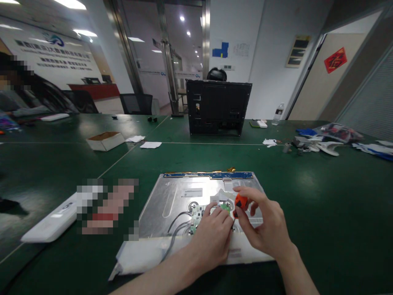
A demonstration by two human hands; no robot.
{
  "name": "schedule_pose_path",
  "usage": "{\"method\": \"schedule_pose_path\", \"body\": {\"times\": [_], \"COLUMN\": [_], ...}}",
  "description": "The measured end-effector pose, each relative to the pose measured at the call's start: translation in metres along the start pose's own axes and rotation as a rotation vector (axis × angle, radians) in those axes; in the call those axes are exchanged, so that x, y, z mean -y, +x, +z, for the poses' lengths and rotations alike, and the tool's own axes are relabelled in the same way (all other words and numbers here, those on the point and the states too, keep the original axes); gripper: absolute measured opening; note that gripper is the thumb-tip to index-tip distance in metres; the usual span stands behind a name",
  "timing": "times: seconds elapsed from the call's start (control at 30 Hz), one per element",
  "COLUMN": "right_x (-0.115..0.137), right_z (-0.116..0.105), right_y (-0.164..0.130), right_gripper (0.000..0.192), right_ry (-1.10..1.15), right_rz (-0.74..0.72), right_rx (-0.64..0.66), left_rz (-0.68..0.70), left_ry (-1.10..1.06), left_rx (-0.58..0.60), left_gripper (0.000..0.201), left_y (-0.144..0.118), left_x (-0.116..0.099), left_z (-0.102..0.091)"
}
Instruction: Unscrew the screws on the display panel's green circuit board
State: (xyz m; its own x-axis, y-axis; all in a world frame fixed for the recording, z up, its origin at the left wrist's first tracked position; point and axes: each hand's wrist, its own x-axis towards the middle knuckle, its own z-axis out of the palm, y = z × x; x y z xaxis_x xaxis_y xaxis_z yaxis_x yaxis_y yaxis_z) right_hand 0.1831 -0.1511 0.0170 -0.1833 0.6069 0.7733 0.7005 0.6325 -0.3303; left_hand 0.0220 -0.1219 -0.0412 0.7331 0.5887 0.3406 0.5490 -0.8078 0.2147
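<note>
A flat metal display panel [175, 196] lies on the table before me, with a green circuit board [195, 217] in its middle. My left hand [213, 235] rests over that board with curled fingers, pressing on it and covering much of it. Between the thumb and fingers of my right hand [270, 223] is a screwdriver [241, 201] with a short orange and black handle. It is tilted, and its thin shaft points down beside my left fingers; the tip is hidden. Grey cables [174, 238] run from the board over the white strip [144, 252] along the panel's near edge.
A white device [58, 219] lies to the left, beside a blurred-out patch. Farther back stand an open cardboard box [106, 141] and an upright black monitor housing [218, 107]. A water bottle [278, 114], scraps and bagged parts [337, 133] sit at the back right of the green table [331, 205].
</note>
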Motion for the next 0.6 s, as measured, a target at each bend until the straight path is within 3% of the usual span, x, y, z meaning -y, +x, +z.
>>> {"method": "schedule_pose_path", "body": {"times": [0.3, 0.6], "right_x": [-0.0028, -0.0025], "right_z": [0.0032, 0.0018], "right_y": [-0.002, -0.0027], "right_gripper": [0.03, 0.04], "right_ry": [0.028, 0.095], "right_rz": [0.046, 0.05], "right_rx": [-0.012, 0.026], "left_rz": [0.0, 0.001], "left_ry": [-0.011, -0.008], "left_rx": [0.012, 0.028], "left_gripper": [0.027, 0.019], "left_y": [-0.0001, 0.0004], "left_x": [0.0012, 0.0004], "left_z": [0.0005, 0.0003]}}
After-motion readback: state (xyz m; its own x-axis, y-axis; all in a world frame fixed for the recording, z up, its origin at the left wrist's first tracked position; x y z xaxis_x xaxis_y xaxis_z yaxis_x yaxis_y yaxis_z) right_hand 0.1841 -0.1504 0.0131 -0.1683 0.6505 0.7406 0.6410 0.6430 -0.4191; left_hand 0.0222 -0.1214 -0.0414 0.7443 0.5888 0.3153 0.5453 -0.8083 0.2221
